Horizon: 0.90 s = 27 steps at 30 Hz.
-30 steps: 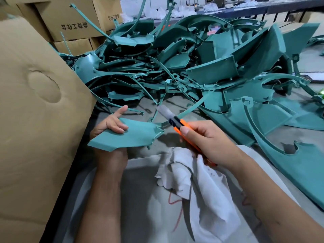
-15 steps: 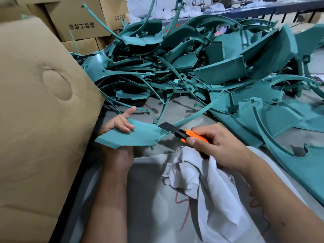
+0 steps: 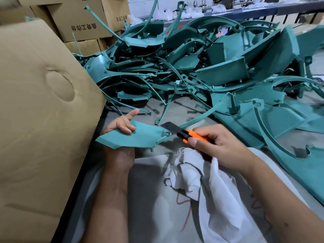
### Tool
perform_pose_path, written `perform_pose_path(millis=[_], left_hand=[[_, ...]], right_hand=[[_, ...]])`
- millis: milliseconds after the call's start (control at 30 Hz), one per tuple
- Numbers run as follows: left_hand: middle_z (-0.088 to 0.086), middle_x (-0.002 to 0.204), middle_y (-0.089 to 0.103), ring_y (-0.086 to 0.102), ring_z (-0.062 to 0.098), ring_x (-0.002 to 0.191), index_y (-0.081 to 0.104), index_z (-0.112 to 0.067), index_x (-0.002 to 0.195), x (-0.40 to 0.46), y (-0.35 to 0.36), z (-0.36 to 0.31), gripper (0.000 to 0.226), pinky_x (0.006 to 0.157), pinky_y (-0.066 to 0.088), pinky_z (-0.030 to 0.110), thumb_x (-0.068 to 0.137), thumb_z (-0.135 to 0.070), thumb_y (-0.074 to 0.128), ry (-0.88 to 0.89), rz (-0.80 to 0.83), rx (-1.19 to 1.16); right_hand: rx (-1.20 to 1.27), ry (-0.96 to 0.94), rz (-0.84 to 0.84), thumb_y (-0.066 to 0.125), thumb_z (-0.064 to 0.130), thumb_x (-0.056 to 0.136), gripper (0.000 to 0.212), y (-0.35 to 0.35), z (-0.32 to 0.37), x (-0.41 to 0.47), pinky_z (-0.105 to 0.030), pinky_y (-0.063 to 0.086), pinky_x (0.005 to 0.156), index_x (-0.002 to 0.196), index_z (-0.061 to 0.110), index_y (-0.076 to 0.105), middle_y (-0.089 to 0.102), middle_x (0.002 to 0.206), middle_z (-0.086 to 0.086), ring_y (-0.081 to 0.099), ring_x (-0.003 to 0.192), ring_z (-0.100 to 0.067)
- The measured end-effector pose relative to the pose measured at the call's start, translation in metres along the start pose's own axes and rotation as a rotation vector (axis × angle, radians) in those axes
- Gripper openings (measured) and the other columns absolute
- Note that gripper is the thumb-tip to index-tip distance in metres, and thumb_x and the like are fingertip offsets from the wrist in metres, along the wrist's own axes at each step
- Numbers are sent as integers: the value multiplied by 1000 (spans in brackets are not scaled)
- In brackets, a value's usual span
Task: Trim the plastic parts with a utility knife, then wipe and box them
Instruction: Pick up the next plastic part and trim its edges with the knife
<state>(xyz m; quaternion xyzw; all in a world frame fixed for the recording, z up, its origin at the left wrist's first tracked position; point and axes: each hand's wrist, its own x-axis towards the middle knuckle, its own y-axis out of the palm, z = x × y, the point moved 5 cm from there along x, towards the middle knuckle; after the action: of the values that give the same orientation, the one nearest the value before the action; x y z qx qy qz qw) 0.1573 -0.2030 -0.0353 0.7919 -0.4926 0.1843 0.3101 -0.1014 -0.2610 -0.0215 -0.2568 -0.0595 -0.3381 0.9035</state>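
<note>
Beyond, heaped teal plastic parts (image 3: 201,67); at left, a leaning cardboard box (image 3: 35,111). Left hand (image 3: 122,124) gripping a flat teal part (image 3: 135,137), index finger raised. Right hand (image 3: 217,144) clasping an orange utility knife (image 3: 185,133), blade at the part's right edge, white cloth (image 3: 201,181) beneath.

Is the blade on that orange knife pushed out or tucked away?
Pushed out. A dark blade sticks out of the utility knife gripped by the right hand, its tip at the teal part.

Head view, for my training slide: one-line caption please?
Left hand holds a teal plastic part while the right hand sets an orange utility knife to its edge, white cloth below.
</note>
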Motion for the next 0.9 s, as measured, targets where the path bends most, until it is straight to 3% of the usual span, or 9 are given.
perform_pose_path(millis=[167, 300, 400, 467, 567, 700, 800, 900], left_hand=[[-2, 59, 63, 69, 24, 87, 70, -23, 55, 2, 3, -2, 57, 111, 42, 50, 82, 10, 31, 23, -79, -41], [-1, 57, 62, 67, 25, 86, 68, -23, 53, -1, 2, -2, 54, 114, 40, 55, 81, 8, 34, -6, -134, -41], [-4, 59, 64, 63, 34, 102, 68, -22, 54, -3, 6, -10, 35, 118, 35, 58, 86, -9, 63, 0, -144, -2], [-9, 61, 66, 59, 37, 105, 68, -22, 57, -5, 9, -18, 25, 115, 39, 54, 80, -21, 78, 40, -165, 33], [-12, 60, 62, 60, 38, 102, 57, -11, 71, -8, 10, -23, 34, 112, 42, 54, 87, 17, 50, 79, -280, 118], [-10, 60, 63, 58, 52, 113, 56, -13, 80, -10, 19, -31, 42, 99, 47, 29, 86, 27, 45, 95, -278, 178], [-7, 60, 64, 60, 47, 109, 57, -13, 81, -7, 20, -33, 46, 99, 47, 28, 85, 31, 43, 108, -267, 219], [-12, 57, 63, 63, 36, 101, 58, -13, 77, -8, 16, -31, 48, 99, 47, 30, 86, 29, 37, 98, -318, 232]], right_hand=[[-151, 25, -15, 55, 41, 102, 37, 8, -1, 5, -32, 30, 54, 69, 28, 47, 38, 61, 8, 36, 55, -11], [-12, 33, 23, 60, 37, 101, 38, 5, -3, 2, -32, 25, 51, 66, 25, 50, 36, 60, 4, 32, 54, -16], [114, 44, -61, 60, 37, 101, 33, -3, -3, 0, -40, 26, 51, 75, 17, 63, 37, 63, -8, 35, 55, -21], [25, 5, -154, 58, 36, 103, 39, -4, -3, 1, -36, 29, 53, 76, 8, 59, 40, 63, -12, 37, 56, -16], [-159, -14, -225, 56, 33, 105, 39, 3, -2, 5, -27, 27, 52, 71, 14, 51, 44, 60, -7, 35, 53, -8], [-239, 6, -276, 58, 29, 106, 39, 8, -5, 7, -28, 28, 49, 70, 21, 47, 44, 55, -4, 35, 49, -12], [-294, 32, -290, 59, 31, 104, 40, 10, -7, 8, -31, 29, 48, 68, 25, 44, 42, 52, 2, 35, 48, -16], [-296, 45, -246, 60, 32, 104, 36, 12, -7, 8, -23, 27, 47, 70, 26, 51, 42, 51, 7, 35, 46, -11]])
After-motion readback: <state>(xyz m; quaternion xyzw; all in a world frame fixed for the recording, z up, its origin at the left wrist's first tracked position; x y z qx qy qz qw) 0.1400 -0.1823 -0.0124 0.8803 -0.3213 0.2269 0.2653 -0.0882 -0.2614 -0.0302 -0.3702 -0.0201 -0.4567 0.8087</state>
